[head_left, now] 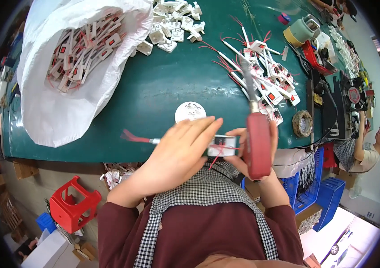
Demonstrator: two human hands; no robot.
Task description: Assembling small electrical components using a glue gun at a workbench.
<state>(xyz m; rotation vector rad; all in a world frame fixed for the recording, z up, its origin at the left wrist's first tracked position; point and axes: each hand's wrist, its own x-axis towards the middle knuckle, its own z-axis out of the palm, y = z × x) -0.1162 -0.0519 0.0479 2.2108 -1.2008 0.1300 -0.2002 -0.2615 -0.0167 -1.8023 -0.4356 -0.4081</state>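
At the near edge of the green bench (154, 89), the left hand (179, 149) lies with fingers closed over a small white switch part (222, 146) with red wires. The right hand (261, 147) grips a red-handled screwdriver (258, 143). Farther off lie a white round disc (190, 111), wired switches (268, 80) and a white bag (65, 67)

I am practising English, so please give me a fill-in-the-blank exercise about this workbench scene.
1. The right hand holds a tool with a ___ handle.
2. The white bag lies on the person's ___ side.
3. The table has a dark ___ top.
4. The left hand covers part of a small ___ part with red wires.

Missing words: red; left; green; white
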